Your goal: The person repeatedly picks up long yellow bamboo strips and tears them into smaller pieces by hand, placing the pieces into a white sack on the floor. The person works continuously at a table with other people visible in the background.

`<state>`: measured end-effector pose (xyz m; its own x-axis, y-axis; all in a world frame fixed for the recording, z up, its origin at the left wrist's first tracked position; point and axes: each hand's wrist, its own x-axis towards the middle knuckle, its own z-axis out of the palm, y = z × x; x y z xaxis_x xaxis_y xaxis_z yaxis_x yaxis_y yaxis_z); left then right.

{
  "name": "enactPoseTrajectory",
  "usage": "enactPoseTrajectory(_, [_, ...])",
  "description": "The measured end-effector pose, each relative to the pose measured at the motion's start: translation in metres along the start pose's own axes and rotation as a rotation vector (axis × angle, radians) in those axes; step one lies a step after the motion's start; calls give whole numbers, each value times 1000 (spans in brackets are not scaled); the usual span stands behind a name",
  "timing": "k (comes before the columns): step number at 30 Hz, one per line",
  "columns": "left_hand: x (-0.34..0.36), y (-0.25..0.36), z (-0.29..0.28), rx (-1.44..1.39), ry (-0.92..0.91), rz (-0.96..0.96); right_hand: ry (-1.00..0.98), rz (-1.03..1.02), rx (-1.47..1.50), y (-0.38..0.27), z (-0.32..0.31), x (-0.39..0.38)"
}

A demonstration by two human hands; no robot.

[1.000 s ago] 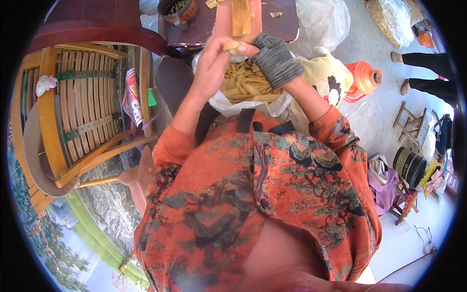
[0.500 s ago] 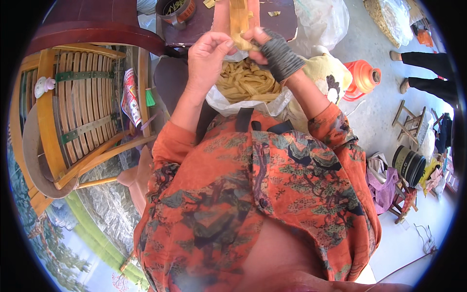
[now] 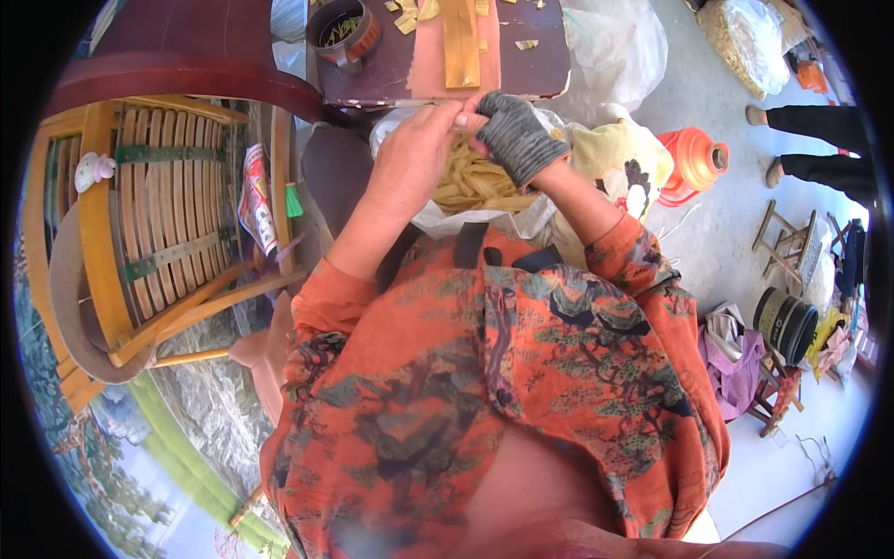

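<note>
Printed packet [image 3: 255, 197], red and white with a glossy face, wedged upright beside the slatted wooden chair [image 3: 168, 224]. White plastic bag [image 3: 466, 219] open under the pale strips. Clear bulging sack [image 3: 745, 37] on the floor, upper right.

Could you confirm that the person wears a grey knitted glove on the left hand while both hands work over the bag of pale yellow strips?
Not quite: the head view shows the grey knitted glove on the right hand. The left hand is bare. Both hands do work over the bag of pale yellow strips.
</note>
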<state>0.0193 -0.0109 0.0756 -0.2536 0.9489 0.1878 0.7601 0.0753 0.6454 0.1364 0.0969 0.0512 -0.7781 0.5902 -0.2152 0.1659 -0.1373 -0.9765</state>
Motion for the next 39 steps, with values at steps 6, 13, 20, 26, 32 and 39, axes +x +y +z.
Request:
enactPoseTrajectory(6, [5, -38, 5, 288, 107, 332, -48, -314, -360, 13, 1, -1])
enactPoseTrajectory(13, [31, -83, 12, 285, 219, 375, 89, -485, -523, -12, 15, -4])
enactPoseTrajectory(20, [51, -64, 21, -1269, -132, -325, 341, -231, -515, -8, -29, 40])
enactPoseTrajectory(26, [76, -78, 32, -742, 153, -244, 420, -437, -792, 17, -39, 68])
enactPoseTrajectory(32, [92, -85, 36, -528, 121, -238, 464, -222, -824, 14, -34, 78])
enactPoseTrajectory(39, [54, -78, 27, -43, 66, -202, 389, -72, -988, 12, -40, 46])
